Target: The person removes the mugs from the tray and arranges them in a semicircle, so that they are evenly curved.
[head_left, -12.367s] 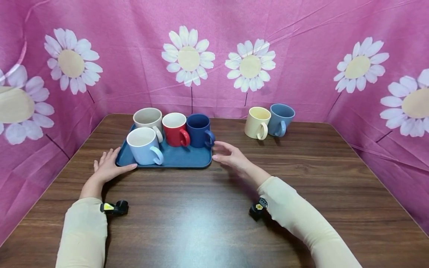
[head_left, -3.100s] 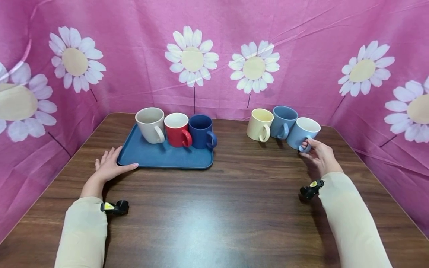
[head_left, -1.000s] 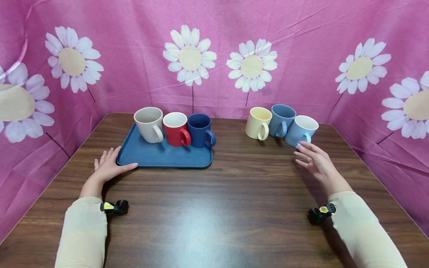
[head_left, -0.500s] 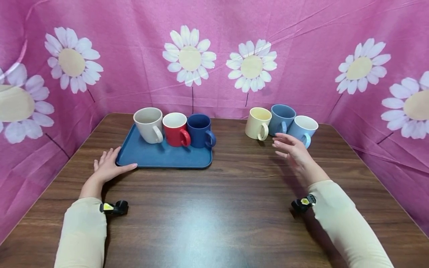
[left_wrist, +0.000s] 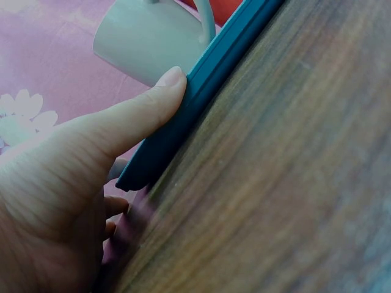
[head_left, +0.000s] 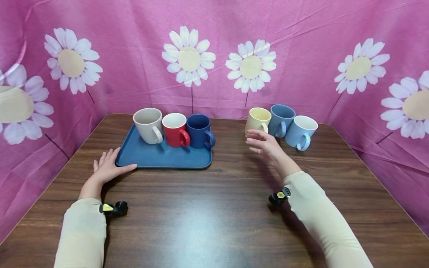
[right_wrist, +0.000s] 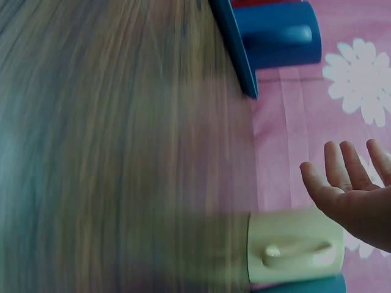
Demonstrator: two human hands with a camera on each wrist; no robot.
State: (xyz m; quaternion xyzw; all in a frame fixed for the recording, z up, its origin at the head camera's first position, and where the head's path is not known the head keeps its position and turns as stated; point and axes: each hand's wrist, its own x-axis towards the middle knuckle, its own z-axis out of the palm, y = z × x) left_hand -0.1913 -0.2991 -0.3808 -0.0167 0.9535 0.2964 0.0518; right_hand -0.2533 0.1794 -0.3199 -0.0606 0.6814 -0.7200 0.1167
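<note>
In the head view my left hand (head_left: 108,167) rests at the front left corner of the blue tray (head_left: 174,160). Its thumb touches the tray's rim, as the left wrist view shows, and its fingers spread along the left side. A light grey mug (head_left: 146,128), a red mug (head_left: 172,136) and a dark blue mug (head_left: 197,134) stand upright along the tray's back. My right hand (head_left: 268,149) is in the air with loose fingers, holding nothing. It overlaps the lower part of a yellow mug (head_left: 256,120), which stands beside a slate-blue mug (head_left: 278,119) and a light blue mug (head_left: 296,132).
The wooden table (head_left: 201,208) runs up to a pink cloth backdrop (head_left: 214,22) printed with white daisies. A black wrist camera (head_left: 115,208) sits on the left sleeve and another black wrist camera (head_left: 279,197) on the right one.
The light blue mug has gone from the tray's front left to the right of the slate-blue mug. My right hand has let go of its handle and moved left. The left hand has stayed put.
</note>
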